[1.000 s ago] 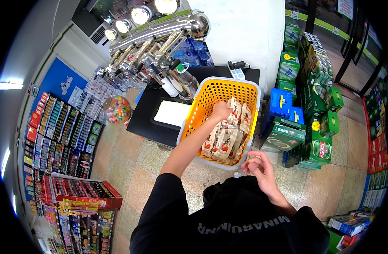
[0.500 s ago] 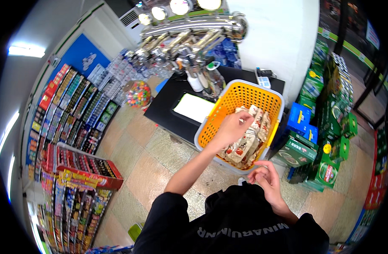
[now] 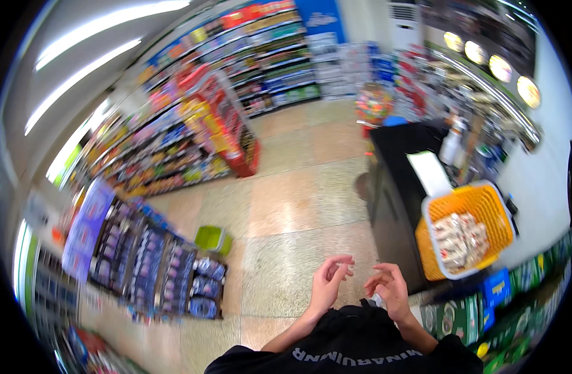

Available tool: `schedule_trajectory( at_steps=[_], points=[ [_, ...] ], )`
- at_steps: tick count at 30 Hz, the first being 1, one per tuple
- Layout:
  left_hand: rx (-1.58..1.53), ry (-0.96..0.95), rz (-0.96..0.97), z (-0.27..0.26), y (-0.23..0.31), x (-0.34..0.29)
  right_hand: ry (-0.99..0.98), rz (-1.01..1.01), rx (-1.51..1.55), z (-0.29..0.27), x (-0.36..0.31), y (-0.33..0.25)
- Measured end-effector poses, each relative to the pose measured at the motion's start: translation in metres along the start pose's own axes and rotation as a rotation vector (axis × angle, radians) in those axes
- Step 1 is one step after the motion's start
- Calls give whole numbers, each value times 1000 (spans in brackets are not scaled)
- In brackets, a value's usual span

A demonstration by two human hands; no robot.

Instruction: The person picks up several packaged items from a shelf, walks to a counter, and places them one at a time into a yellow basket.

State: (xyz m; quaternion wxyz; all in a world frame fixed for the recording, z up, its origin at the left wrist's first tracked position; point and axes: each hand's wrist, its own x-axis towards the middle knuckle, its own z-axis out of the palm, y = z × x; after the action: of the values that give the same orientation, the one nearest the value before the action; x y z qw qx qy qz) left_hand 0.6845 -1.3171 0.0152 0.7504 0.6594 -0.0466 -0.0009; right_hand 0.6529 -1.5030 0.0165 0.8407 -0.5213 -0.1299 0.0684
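Several packets (image 3: 455,239) — long axes mostly sideways

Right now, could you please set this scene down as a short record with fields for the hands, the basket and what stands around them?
Left hand: nothing visible in it, fingers loosely curled
Right hand: nothing visible in it, fingers bent, nearer the basket than the left
Yellow basket: at the near end of the black counter, right of both hands
Basket contents: pale packets, piled together
Beyond basket: flat white sheet
Floor: green bin, left of the hands
Lower right: green cartons
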Motion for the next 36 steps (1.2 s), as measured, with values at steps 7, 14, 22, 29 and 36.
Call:
schedule_trajectory(
  at_steps=[7,14,22,29,36],
  points=[
    [-33,532,43,-103,39,-170,-509,297,54,117,-2,74],
    [40,1138,158,-134,46,-317,-1049,526,74,239,-49,112],
    [-34,1598,189,-115,32,-406,-1451,700,23,330,-88,150],
    [-44,1747,231,-161,33,-434,-1611,726,-13,411,-102,183],
    [8,1676,228,-266,62,-453,-1566,672,69,514,-84,230]
  ],
)
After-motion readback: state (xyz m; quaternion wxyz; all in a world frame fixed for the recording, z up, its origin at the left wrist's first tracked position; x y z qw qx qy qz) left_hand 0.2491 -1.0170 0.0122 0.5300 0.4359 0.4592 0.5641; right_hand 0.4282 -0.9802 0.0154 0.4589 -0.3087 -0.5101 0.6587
